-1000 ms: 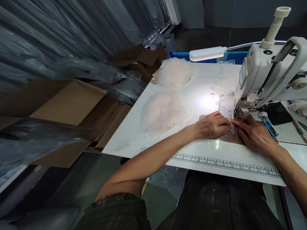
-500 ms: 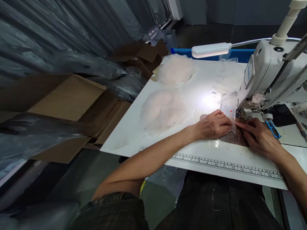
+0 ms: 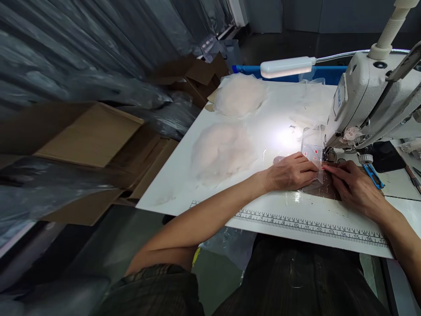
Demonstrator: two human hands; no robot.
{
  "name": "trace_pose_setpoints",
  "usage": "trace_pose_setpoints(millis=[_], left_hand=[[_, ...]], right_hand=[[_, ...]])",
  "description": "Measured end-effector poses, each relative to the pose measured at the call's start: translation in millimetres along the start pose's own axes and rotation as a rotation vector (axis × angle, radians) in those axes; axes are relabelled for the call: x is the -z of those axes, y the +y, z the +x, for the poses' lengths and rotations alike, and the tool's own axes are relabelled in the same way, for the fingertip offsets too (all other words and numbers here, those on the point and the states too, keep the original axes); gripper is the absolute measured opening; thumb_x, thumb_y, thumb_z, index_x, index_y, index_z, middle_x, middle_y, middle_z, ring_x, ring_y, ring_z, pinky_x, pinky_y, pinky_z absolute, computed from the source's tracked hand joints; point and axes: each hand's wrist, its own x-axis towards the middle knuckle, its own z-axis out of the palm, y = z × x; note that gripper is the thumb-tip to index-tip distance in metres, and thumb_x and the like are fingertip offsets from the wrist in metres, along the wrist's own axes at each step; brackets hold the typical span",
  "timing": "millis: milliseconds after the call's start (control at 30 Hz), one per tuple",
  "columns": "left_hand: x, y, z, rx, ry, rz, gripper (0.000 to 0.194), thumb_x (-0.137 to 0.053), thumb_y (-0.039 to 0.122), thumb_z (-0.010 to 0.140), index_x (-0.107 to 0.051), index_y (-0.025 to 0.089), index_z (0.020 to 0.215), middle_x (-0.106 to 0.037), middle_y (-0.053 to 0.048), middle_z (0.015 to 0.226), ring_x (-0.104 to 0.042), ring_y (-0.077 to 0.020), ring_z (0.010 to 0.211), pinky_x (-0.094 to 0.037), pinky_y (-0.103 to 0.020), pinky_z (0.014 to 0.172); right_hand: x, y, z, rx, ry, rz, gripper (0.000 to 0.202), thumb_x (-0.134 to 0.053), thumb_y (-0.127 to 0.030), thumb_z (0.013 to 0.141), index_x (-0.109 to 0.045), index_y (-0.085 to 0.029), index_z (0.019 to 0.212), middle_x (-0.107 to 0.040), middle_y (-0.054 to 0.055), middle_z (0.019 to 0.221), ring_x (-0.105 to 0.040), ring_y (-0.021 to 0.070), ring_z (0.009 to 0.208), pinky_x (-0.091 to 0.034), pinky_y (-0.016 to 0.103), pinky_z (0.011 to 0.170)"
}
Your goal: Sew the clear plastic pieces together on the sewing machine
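Observation:
Sheer pale fabric (image 3: 315,154) with small red marks lies under the needle area of a white sewing machine (image 3: 357,96). My left hand (image 3: 292,171) rests on this fabric, left of the needle, its fingers closed together and curled onto the cloth. Just right of it, my right hand (image 3: 353,180) has its index fingertip on the fabric's edge, below the presser foot. That hand's other fingers are bent and partly hidden. Two piles of sheer, pale pink pieces, a near pile (image 3: 223,151) and a far pile (image 3: 240,94), lie on the white table (image 3: 184,175).
A ruler strip (image 3: 309,226) runs along the table's front edge. Right of the needle are a blue tool (image 3: 373,176) and a dark phone-like object (image 3: 388,156). A white lamp (image 3: 287,67) hangs over the back. Open cardboard boxes (image 3: 92,136) stand at the left.
The view has shifted very slightly. The red marks on the fabric show more clearly beside my left fingers. Both hands stay almost in place.

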Motion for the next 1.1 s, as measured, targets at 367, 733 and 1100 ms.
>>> trace_pose_setpoints(millis=[367, 733, 1100], left_hand=[[2.3, 2.6, 1.8, 0.053, -0.141, -0.011, 0.025, -0.046, 0.017, 0.101, -0.068, 0.019, 0.089, -0.074, -0.002, 0.100, -0.062, -0.0104, 0.080, -0.045, -0.028, 0.073], [7.9, 1.6, 4.1, 0.114, 0.054, -0.035, 0.020, -0.051, 0.028, 0.098, -0.065, 0.017, 0.091, -0.073, -0.005, 0.097, -0.061, -0.0141, 0.076, -0.046, -0.031, 0.069], [1.0, 4.7, 3.5, 0.262, -0.106, -0.067, 0.027, -0.040, 0.025, 0.102, -0.062, 0.012, 0.109, -0.068, -0.010, 0.107, -0.060, -0.0171, 0.087, -0.051, -0.032, 0.074]], right_hand=[[3.5, -2.1, -2.5, 0.140, -0.037, 0.030, 0.038, -0.040, -0.027, 0.098, -0.071, -0.023, 0.118, -0.057, 0.010, 0.097, -0.060, 0.0164, 0.076, -0.055, 0.029, 0.060], [0.3, 0.0, -3.1, 0.169, -0.010, -0.012, 0.036, -0.042, -0.020, 0.095, -0.070, -0.023, 0.118, -0.058, 0.009, 0.099, -0.062, 0.0164, 0.079, -0.057, 0.030, 0.069], [0.5, -0.4, -3.5, 0.136, -0.055, -0.025, 0.036, -0.041, -0.023, 0.096, -0.069, -0.023, 0.119, -0.058, 0.011, 0.101, -0.062, 0.0175, 0.079, -0.057, 0.030, 0.063]])
